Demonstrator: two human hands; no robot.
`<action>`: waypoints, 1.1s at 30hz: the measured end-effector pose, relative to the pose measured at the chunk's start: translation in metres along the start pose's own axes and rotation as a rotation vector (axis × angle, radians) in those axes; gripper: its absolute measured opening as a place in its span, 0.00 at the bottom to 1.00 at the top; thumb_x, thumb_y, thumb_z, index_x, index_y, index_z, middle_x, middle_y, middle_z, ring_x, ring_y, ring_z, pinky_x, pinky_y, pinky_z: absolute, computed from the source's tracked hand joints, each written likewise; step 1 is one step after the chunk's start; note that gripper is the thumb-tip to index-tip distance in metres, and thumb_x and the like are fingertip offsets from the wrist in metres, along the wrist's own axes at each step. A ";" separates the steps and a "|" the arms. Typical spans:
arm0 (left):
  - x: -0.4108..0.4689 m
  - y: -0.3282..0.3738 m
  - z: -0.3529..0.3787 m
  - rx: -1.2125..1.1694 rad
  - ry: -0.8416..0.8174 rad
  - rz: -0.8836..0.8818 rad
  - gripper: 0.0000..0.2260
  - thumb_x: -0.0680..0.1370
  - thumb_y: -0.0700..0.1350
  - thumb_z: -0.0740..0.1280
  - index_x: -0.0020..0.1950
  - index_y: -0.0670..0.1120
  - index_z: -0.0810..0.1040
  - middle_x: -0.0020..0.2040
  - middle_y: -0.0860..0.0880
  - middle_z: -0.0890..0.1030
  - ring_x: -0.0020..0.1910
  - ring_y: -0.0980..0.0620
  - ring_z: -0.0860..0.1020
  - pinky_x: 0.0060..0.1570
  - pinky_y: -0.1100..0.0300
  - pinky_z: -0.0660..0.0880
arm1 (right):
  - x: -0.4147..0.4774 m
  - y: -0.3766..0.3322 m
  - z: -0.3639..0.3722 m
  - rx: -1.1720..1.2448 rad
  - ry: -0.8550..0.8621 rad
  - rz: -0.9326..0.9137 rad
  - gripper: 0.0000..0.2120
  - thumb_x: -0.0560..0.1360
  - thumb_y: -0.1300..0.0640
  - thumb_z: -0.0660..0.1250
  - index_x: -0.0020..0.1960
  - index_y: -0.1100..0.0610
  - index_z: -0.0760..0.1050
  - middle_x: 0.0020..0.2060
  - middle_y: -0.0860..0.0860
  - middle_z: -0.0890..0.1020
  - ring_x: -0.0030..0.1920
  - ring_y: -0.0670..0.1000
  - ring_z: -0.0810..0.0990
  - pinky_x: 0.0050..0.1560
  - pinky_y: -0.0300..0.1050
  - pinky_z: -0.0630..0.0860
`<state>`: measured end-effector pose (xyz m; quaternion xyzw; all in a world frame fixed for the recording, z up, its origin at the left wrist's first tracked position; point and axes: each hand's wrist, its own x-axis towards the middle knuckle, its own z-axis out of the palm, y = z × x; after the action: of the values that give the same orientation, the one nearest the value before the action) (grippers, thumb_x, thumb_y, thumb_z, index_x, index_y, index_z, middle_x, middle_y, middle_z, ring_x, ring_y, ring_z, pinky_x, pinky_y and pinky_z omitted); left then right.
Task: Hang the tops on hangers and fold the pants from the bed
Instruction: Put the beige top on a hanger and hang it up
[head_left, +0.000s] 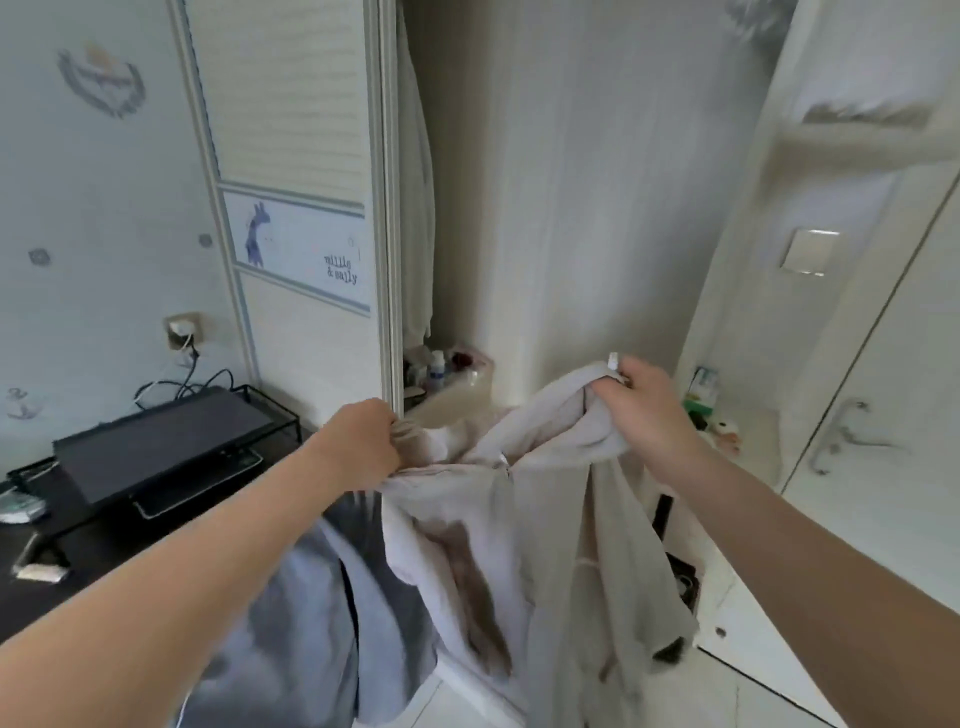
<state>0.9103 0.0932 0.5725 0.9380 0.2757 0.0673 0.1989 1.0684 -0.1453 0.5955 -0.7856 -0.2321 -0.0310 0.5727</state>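
A pale beige top (524, 545) hangs in the air in front of me, held up by both hands. My left hand (363, 441) is shut on a bunched part of its upper edge at the left. My right hand (644, 405) grips the fabric at the upper right, with a small white piece, possibly a hanger tip, poking out above the fingers. A grey garment (311, 613) hangs low behind the beige top at the left. No full hanger shows. The bed is out of view.
An open wardrobe (571, 208) stands straight ahead, its sliding door (301, 208) to the left, with bottles (436, 371) on a low shelf inside. A black desk (104, 551) with a printer (156, 447) is at left. A white door with a handle (841, 431) is at right.
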 end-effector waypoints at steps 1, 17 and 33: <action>0.009 0.002 -0.015 0.090 0.022 0.008 0.07 0.77 0.39 0.63 0.39 0.44 0.70 0.34 0.51 0.71 0.39 0.49 0.74 0.30 0.64 0.66 | 0.008 -0.013 0.000 -0.010 0.032 -0.026 0.09 0.76 0.57 0.65 0.39 0.60 0.73 0.31 0.50 0.73 0.24 0.40 0.68 0.24 0.32 0.62; 0.129 0.083 -0.204 -0.668 0.237 0.001 0.06 0.81 0.40 0.63 0.48 0.38 0.76 0.33 0.43 0.74 0.27 0.49 0.70 0.18 0.69 0.64 | 0.144 -0.190 -0.046 -0.256 0.147 -0.094 0.06 0.71 0.64 0.68 0.41 0.55 0.81 0.37 0.52 0.82 0.34 0.49 0.78 0.26 0.34 0.70; 0.299 0.246 -0.333 -0.832 0.459 0.289 0.11 0.82 0.40 0.63 0.39 0.44 0.69 0.37 0.46 0.71 0.33 0.50 0.71 0.28 0.61 0.68 | 0.346 -0.303 -0.092 -0.504 0.189 -0.174 0.05 0.75 0.67 0.67 0.45 0.60 0.74 0.34 0.57 0.79 0.28 0.54 0.79 0.20 0.42 0.75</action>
<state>1.2035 0.1790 0.9819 0.7688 0.1293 0.4031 0.4793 1.2751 -0.0437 1.0036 -0.8739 -0.2292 -0.2101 0.3736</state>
